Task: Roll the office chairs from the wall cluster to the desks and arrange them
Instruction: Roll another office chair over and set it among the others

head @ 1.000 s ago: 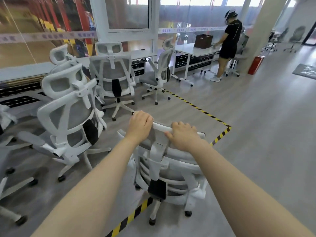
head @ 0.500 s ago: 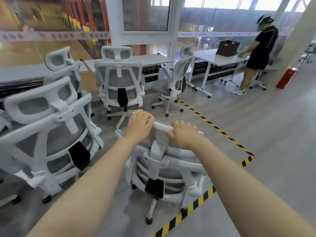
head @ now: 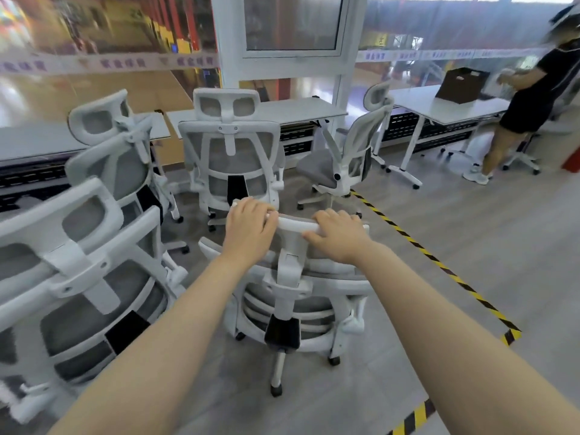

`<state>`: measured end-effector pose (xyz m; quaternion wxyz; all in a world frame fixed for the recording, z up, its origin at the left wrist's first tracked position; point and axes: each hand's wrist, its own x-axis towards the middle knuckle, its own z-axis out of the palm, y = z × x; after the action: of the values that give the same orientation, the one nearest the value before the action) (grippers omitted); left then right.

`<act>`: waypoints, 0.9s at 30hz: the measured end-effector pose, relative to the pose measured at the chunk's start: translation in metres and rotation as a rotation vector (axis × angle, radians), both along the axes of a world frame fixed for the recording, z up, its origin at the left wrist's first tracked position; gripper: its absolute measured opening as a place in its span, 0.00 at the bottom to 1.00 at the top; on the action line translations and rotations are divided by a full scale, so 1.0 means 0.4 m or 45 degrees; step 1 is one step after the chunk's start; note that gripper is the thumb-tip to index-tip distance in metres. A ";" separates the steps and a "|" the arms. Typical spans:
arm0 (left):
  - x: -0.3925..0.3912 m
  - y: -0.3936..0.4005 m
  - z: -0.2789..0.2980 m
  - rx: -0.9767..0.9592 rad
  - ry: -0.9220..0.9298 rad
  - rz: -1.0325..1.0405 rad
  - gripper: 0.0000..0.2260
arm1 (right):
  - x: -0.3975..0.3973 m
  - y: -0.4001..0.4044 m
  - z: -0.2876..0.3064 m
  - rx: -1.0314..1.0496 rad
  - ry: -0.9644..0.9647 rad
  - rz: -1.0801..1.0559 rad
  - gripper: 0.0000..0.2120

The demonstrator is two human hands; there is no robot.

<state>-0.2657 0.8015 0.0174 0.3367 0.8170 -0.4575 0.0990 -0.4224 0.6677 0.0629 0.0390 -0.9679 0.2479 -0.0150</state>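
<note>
Left hand and right hand curled over headrest of held chair, near centre; free surface straight ahead, beyond parked chair.

We see a grey wood-look floor marked with black-and-yellow striped tape that runs diagonally and turns a corner at the right. White office chairs stand on it on their casters, clustered at the left and centre, one just inside the tape. Along the glass wall stand white desks; the right desk carries a dark brown box. A person stands on the floor beside that desk.
</note>
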 end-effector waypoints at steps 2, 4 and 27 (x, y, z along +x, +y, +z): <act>0.056 -0.027 0.002 0.035 0.022 0.026 0.15 | 0.067 -0.038 -0.001 0.006 -0.031 0.014 0.24; 0.111 -0.053 0.004 0.073 0.039 0.057 0.17 | 0.129 -0.077 -0.005 0.000 -0.054 0.026 0.25; 0.226 -0.068 0.047 0.278 -0.063 0.413 0.26 | 0.301 -0.218 -0.031 0.234 -0.470 0.391 0.26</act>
<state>-0.1752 0.7741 0.0361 0.2144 0.9090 -0.3361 0.1218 -0.3018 0.5805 0.0507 0.1733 -0.9674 0.0872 -0.1627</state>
